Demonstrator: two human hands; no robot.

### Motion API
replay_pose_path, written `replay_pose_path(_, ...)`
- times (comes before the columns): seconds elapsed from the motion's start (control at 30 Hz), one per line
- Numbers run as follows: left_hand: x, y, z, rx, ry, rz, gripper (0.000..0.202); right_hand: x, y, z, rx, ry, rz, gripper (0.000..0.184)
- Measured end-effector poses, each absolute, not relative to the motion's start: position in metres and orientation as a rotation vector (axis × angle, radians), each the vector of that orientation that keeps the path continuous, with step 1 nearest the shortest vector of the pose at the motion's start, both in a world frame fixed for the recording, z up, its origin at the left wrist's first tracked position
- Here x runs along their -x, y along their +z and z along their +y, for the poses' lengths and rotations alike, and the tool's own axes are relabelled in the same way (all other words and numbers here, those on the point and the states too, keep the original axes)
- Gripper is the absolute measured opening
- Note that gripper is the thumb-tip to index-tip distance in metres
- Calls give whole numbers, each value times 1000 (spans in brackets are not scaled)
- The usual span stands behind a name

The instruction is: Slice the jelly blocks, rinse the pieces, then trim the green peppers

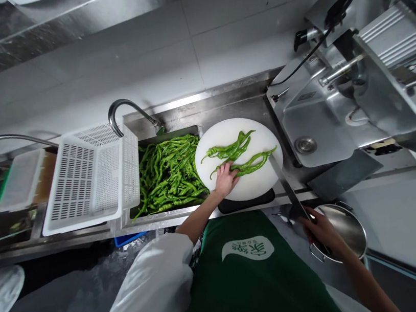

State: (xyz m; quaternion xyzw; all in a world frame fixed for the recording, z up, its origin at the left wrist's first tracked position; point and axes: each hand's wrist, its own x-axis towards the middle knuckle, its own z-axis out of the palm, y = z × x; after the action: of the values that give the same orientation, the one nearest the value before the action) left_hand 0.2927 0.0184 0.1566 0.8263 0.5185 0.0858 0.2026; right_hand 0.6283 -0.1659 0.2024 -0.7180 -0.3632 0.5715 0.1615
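Observation:
On the round white cutting board [249, 189] lie several long green peppers [255, 163], some touching each other. My left hand [226, 178] rests on the near peppers at the board's left, its fingers bent over their ends. In my right hand [322, 230] is the handle of a long knife [287, 186]. The blade points away from me, its tip at the right ends of the near peppers, over the board's right edge. A sink left of the board is heaped with more green peppers [173, 168].
A white plastic basket [127, 172] stands left of the pepper-filled sink, under a curved faucet [123, 103]. To the right is a metal slicing machine [396, 93] with a steel tray [328, 129]. A steel pot [352, 231] sits below, near my right hand.

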Motion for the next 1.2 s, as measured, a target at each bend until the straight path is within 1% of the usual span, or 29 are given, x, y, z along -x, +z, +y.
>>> replay_pose_path(0.13, -288, 154, 25, -2358, 167, 1329, 29, -630, 199, -161, 2150, 1553, -1108, 69)
replay_pose_path(0.27, -277, 142, 20, -2282, 306, 1313, 35, -623, 199, -148, 2354, 1375, -1309, 54)
replay_pose_path(0.37, -262, 130, 12, -2163, 547, 1307, 41, -618, 207, -142, 2477, 1172, -1518, 47)
replay_pose_path(0.47, -245, 118, 1, -2048, 719, 1321, 35, -613, 220, -147, 2574, 982, -1661, 45)
replay_pose_path(0.57, -234, 110, -10, -1986, 802, 1290, 26, -603, 234, -155, 2620, 899, -1681, 41)
replay_pose_path(0.7, -231, 102, -19, -1888, 919, 1293, 18, -571, 244, -153, 2504, 998, -1727, 32)
replay_pose_path(0.9, -220, 99, -29, -1799, 984, 1394, 22, -527, 240, -143, 2254, 1188, -1899, 21)
replay_pose_path(1.03, -218, 102, -39, -1803, 978, 1394, 21, -517, 236, -145, 2196, 1253, -1944, 19)
replay_pose_path(1.07, -220, 103, -41, -1802, 981, 1409, 23, -515, 236, -146, 2197, 1264, -1952, 19)
replay_pose_path(1.17, -231, 107, -46, -1844, 929, 1496, 38, -509, 238, -145, 2222, 1300, -1990, 19)
replay_pose_path(1.2, -235, 109, -47, -1869, 887, 1529, 41, -506, 238, -144, 2237, 1312, -2000, 18)
